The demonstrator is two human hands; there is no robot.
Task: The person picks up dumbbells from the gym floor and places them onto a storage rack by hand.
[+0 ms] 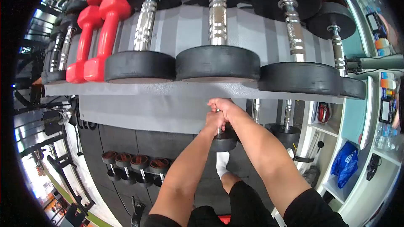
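Both my hands grip the handle of one black dumbbell (pixel 224 142) just below the front edge of the grey rack shelf (pixel 168 89). My left hand (pixel 213 120) wraps the chrome handle from the left. Over it from the right closes my right hand (pixel 225 107). The dumbbell's near black end shows under my wrists; its far end is hidden by my hands and the shelf edge. My white sock (pixel 222 162) and bent knee are below.
The top shelf carries several black chrome-handled dumbbells (pixel 217 61) and two red ones (pixel 99 38). More dumbbells (pixel 286 130) sit on the lower shelf to the right, small ones (pixel 136 166) on the floor rack. White shelving with a blue bag (pixel 345 162) stands right.
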